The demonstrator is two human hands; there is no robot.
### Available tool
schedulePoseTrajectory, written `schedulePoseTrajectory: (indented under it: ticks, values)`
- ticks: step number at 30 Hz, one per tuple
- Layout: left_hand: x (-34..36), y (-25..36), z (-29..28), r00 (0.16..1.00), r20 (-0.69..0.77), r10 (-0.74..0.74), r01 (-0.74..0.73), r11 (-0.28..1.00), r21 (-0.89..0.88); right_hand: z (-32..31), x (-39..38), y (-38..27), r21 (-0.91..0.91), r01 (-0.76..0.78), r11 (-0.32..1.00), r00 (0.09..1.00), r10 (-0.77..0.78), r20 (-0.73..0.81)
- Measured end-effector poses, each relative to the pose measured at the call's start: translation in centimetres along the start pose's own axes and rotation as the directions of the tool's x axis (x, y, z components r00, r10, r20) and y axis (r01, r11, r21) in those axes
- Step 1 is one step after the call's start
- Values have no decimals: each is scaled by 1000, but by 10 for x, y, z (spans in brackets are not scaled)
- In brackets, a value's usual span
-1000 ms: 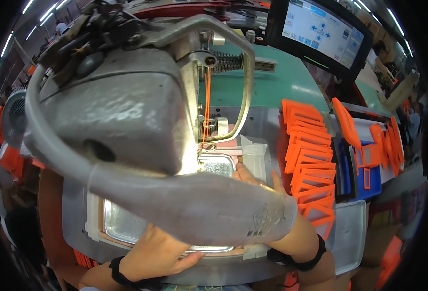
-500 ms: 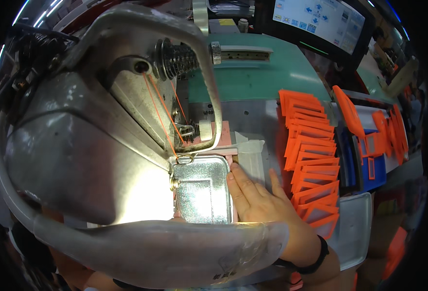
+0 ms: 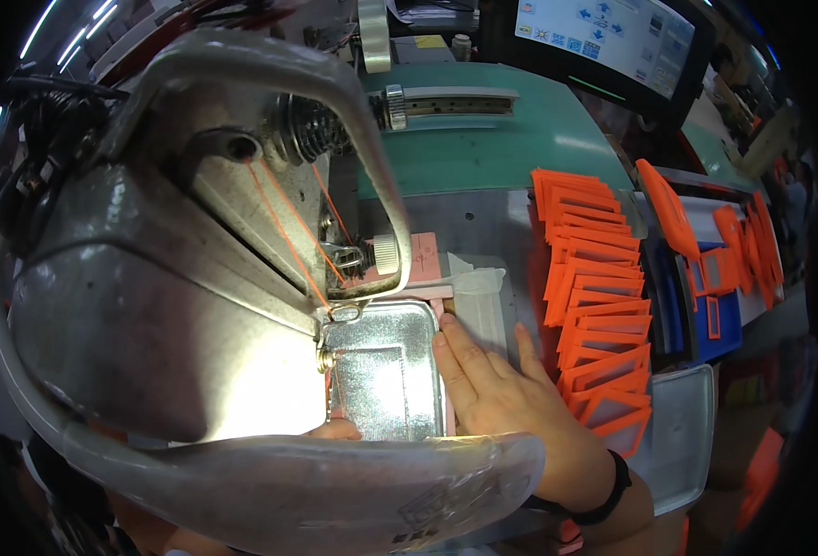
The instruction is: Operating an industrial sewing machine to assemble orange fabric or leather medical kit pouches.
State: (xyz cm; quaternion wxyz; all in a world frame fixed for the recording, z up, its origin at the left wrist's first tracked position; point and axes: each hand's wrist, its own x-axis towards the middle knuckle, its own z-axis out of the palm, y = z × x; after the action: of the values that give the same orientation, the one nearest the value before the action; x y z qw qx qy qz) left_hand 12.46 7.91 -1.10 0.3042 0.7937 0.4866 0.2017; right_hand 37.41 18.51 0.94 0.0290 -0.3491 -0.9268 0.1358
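Observation:
Under the grey head of a sewing machine (image 3: 140,306) lies a shiny silvery rectangular panel (image 3: 381,389) with rounded corners and a raised rim. Orange thread (image 3: 289,232) runs down to the needle area at the panel's left side. My right hand (image 3: 520,398) lies flat beside the panel, fingers stretched out, its fingertips touching the pink strip along the right edge. Of my left hand (image 3: 337,430) only a fingertip or two shows at the panel's near left corner. The machine's curved near guard (image 3: 335,486) hides the rest.
Right of my hand stands a long overlapping row of orange-framed pieces (image 3: 594,287). Beyond are a blue bin (image 3: 719,329) with orange parts, a clear tray (image 3: 678,435) and a lit screen (image 3: 604,37). A green surface (image 3: 483,157) spans the back.
The machine head and its threads have shifted slightly left relative to the panel. More of my left fingertip shows at the near corner. My right hand stays in place.

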Motion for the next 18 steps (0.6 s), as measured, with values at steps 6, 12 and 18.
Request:
schedulePoseTrajectory:
  ticks: [6, 12, 18]
  values:
    - [0, 12, -14, 997, 50, -57, 64, 985, -159, -7, 3, -3, 22, 9, 1000, 1000, -10, 26]
    - [-2, 31, -8, 973, 76, -217, 212, 975, 72, -4, 5, -2, -20, 19, 1000, 999, -18, 40]
    - [1, 17, 3, 972, 81, -221, 225, 973, -43, 2, 4, 2, -42, -1, 999, 1000, 1, 0]
